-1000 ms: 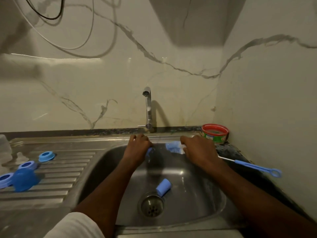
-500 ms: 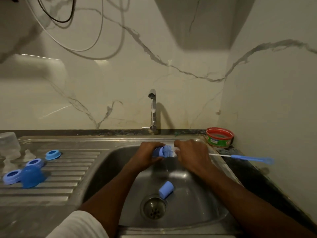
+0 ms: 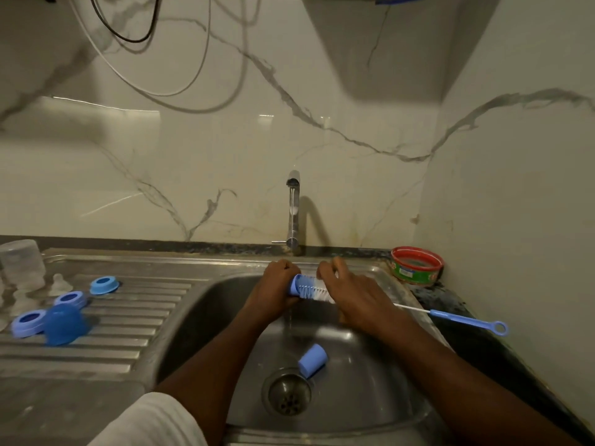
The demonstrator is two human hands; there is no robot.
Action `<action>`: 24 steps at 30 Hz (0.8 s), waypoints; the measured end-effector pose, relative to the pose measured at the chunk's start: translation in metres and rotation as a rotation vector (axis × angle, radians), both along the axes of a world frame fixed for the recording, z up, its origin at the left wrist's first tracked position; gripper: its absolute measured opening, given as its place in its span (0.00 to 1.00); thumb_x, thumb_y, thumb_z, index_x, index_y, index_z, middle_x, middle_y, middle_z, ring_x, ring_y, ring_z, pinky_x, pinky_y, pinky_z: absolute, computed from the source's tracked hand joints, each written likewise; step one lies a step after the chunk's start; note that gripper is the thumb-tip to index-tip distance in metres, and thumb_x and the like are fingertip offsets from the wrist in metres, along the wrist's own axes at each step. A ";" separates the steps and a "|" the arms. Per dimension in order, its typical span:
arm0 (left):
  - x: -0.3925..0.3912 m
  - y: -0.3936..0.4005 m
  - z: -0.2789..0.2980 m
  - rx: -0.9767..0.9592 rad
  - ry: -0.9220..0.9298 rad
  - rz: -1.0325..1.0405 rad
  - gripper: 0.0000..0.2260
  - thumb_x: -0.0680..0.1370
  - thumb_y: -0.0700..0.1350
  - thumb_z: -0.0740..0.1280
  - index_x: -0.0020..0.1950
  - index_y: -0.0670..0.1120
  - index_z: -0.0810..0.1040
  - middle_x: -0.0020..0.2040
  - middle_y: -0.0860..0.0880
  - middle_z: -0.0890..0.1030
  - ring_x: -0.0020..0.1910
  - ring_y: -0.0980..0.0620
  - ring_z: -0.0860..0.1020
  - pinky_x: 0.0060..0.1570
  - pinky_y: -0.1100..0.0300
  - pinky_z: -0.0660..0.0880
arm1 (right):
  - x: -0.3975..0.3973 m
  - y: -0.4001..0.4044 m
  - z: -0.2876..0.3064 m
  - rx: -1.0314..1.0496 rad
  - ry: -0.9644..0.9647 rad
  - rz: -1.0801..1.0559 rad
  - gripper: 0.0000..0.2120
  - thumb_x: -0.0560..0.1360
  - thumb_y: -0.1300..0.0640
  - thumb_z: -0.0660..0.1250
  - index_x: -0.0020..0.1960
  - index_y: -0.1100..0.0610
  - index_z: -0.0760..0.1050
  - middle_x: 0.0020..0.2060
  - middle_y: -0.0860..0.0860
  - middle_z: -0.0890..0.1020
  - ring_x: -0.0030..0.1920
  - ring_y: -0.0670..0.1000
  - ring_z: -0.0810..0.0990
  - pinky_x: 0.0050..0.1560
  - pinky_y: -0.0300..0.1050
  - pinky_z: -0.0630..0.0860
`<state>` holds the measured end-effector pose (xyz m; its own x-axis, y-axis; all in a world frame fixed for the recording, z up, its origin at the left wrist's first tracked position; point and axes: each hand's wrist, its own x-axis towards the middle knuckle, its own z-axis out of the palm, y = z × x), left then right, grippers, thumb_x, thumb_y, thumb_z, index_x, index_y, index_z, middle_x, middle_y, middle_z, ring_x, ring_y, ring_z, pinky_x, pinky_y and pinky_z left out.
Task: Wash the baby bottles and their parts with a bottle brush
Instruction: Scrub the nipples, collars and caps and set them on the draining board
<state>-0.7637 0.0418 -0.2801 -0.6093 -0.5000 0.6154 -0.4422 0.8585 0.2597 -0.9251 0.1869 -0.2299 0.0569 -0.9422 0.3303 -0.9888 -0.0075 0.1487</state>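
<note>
Over the steel sink (image 3: pixel 380 410), under the tap (image 3: pixel 293 214), my left hand (image 3: pixel 273 291) grips a small blue bottle part (image 3: pixel 295 283). The bristle head of the bottle brush (image 3: pixel 317 289) is pushed into it. My right hand (image 3: pixel 351 297) grips the brush near its head; the white wire and blue looped handle (image 3: pixel 467 319) stick out to the right. A thin stream of water falls from the tap. Another blue cap (image 3: pixel 312 360) lies in the basin beside the drain (image 3: pixel 286 394).
On the ribbed drainboard (image 3: pixel 128 346) at left lie several blue rings and a dark blue cap (image 3: pixel 64 323), clear teats (image 3: pixel 59 283) and an upturned clear bottle (image 3: pixel 21 263). A red-rimmed soap tub (image 3: pixel 417 265) stands in the back right corner by the wall.
My hands have come together under the tap and the brush head has gone into the blue part. The brush handle has swung as my right hand worked it.
</note>
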 end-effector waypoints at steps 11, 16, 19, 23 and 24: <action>0.002 0.001 0.009 -0.067 -0.009 -0.033 0.18 0.76 0.55 0.73 0.60 0.50 0.74 0.57 0.50 0.78 0.51 0.58 0.73 0.52 0.60 0.72 | 0.005 0.002 0.008 -0.003 -0.172 -0.227 0.13 0.82 0.42 0.59 0.59 0.45 0.78 0.48 0.48 0.82 0.46 0.49 0.80 0.52 0.48 0.78; -0.005 0.005 0.006 -0.146 -0.141 -0.104 0.21 0.78 0.50 0.70 0.68 0.48 0.68 0.64 0.48 0.70 0.58 0.55 0.69 0.59 0.59 0.71 | -0.003 0.009 0.010 0.074 -0.414 -0.258 0.15 0.82 0.43 0.60 0.61 0.50 0.78 0.44 0.49 0.84 0.46 0.48 0.82 0.51 0.47 0.76; -0.008 0.007 0.003 -0.057 -0.152 -0.120 0.20 0.78 0.49 0.70 0.67 0.50 0.69 0.64 0.49 0.73 0.58 0.56 0.71 0.56 0.63 0.68 | -0.009 0.015 0.011 -0.026 -0.152 -0.204 0.16 0.79 0.42 0.64 0.63 0.48 0.73 0.52 0.49 0.82 0.49 0.50 0.79 0.53 0.49 0.78; -0.001 0.002 0.012 -0.021 -0.074 -0.079 0.21 0.70 0.51 0.78 0.57 0.51 0.73 0.57 0.51 0.78 0.53 0.54 0.75 0.52 0.60 0.74 | -0.004 0.017 0.011 -0.042 0.000 -0.109 0.14 0.81 0.42 0.61 0.63 0.46 0.75 0.50 0.49 0.82 0.47 0.50 0.79 0.47 0.47 0.76; 0.002 0.000 0.013 -0.017 -0.034 -0.077 0.21 0.69 0.52 0.79 0.55 0.50 0.73 0.55 0.52 0.76 0.51 0.54 0.74 0.50 0.61 0.73 | -0.001 0.017 0.013 -0.063 0.034 -0.097 0.14 0.81 0.42 0.60 0.63 0.46 0.75 0.52 0.49 0.82 0.48 0.51 0.80 0.46 0.47 0.76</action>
